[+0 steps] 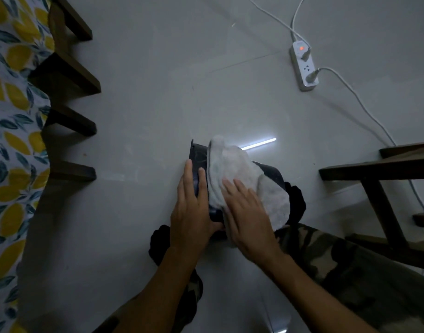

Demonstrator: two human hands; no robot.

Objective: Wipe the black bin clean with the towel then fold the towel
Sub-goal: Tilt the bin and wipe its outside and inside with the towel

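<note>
The black bin (pixel 198 156) lies on its side on the pale floor, between my feet. A light grey towel (pixel 232 169) is draped over most of its upper side. My left hand (pixel 190 207) grips the bin's left edge, fingers pointing away from me. My right hand (pixel 247 212) lies flat on the towel, pressing it against the bin. Most of the bin's body is hidden under the towel and my hands.
A bench with dark wooden legs (pixel 69 78) and a lemon-print cloth (pixel 11 116) runs along the left. A white power strip (pixel 303 68) with cables lies at the back right. A wooden chair frame (pixel 384 174) stands at right. My camouflage-trousered leg (pixel 350 265) is at bottom right.
</note>
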